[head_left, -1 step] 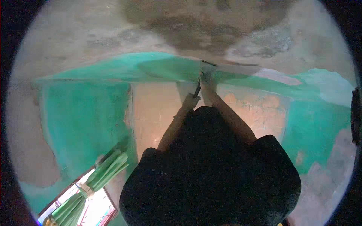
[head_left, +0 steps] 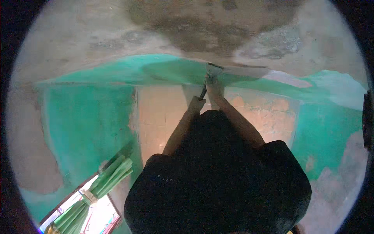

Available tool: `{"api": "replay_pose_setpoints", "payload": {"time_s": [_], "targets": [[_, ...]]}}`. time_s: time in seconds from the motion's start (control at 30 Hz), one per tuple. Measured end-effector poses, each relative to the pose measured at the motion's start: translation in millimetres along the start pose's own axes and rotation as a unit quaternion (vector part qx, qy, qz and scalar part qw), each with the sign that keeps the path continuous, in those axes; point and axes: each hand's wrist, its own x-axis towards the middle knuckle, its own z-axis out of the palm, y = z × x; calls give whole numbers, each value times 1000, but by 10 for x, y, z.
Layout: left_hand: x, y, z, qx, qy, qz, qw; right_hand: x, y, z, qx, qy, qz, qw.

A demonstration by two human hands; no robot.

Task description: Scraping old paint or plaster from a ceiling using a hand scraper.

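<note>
A scraper with a dark handle (head_left: 203, 93) and a wide flat blade (head_left: 215, 69) is in both my hands. The blade's dark far edge lies against the green painted wall strip (head_left: 163, 72), close to where the paint meets bare grey plaster. My left hand (head_left: 196, 104) is closed around the handle's near end. Farther up, my right hand (head_left: 212, 85) grips the tool just behind the blade, its fingers partly lying over the blade. My fingers cover much of the handle's upper part.
Bare, stained plaster (head_left: 202, 35) spreads beyond the green strip. Tan tiled surface (head_left: 156, 113) shows behind my forearms, between green painted panels (head_left: 91, 124). A tied green curtain (head_left: 111, 177) hangs before a bright window (head_left: 102, 212) at lower left. Something dark (head_left: 367, 121) stands at the right edge.
</note>
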Motion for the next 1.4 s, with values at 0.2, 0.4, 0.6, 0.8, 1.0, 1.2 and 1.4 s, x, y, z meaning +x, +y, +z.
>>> {"api": "replay_pose_setpoints", "payload": {"time_s": [0.2, 0.4, 0.6, 0.8, 1.0, 1.2, 1.4], "targets": [[58, -417, 18, -28, 15, -1, 999, -20, -446, 83, 49, -3, 124, 991], [17, -64, 33, 1, 38, -13, 999, 15, -228, -52, -32, -15, 37, 999], [-63, 177, 44, -26, 29, -31, 999, 129, 247, -17, 137, 17, 33, 990], [-195, 243, -63, 67, 53, -41, 995, 28, 87, 41, 47, 5, -1, 999], [-102, 151, -58, 142, -1, 174, 975, 55, -154, -92, 110, 9, 119, 987], [-156, 463, -89, 96, 32, -40, 994, 100, -288, -86, 142, -7, 129, 981], [-188, 205, -79, 92, 50, 36, 994, 54, -325, 37, 170, 22, 164, 971]]}}
